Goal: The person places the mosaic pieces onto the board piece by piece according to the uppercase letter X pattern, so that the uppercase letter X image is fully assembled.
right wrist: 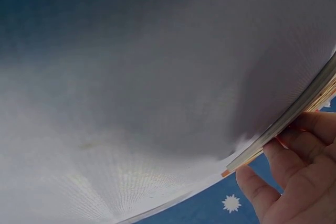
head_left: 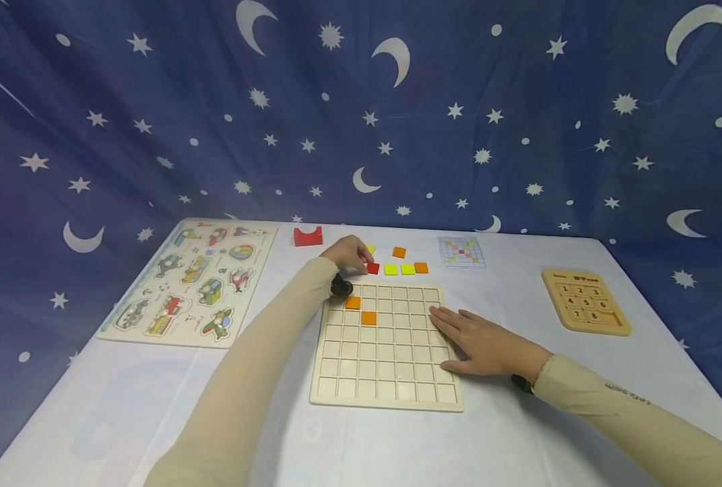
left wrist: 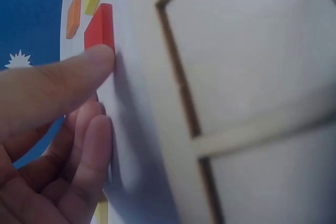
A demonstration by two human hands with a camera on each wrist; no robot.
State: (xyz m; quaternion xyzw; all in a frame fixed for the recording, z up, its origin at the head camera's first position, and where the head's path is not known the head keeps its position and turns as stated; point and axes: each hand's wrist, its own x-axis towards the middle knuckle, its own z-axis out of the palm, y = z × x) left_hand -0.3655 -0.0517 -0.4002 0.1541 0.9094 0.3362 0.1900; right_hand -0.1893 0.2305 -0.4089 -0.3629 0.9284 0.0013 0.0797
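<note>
My left hand (head_left: 349,253) is at the far edge of the cream grid board (head_left: 387,408), pinching a red square tile (head_left: 373,268). In the left wrist view the thumb (left wrist: 97,64) lies against the red tile (left wrist: 100,27), and the lower fingers curl beneath; the index fingertip is hidden. My right hand (head_left: 483,341) rests with fingers spread on the board's right edge. Two orange tiles, one upper left (head_left: 352,303) and one diagonally below it (head_left: 368,318), sit in board cells. Right of the red tile lie two yellow tiles (head_left: 391,270) and an orange tile (head_left: 421,268).
Behind that row are another orange tile (head_left: 399,252) and a partly hidden yellow tile (head_left: 370,248). A coloured pattern card (head_left: 462,252) lies back right, a red curved stand (head_left: 308,237) back left. A picture puzzle board (head_left: 184,284) occupies the left, a wooden number puzzle (head_left: 586,302) the right.
</note>
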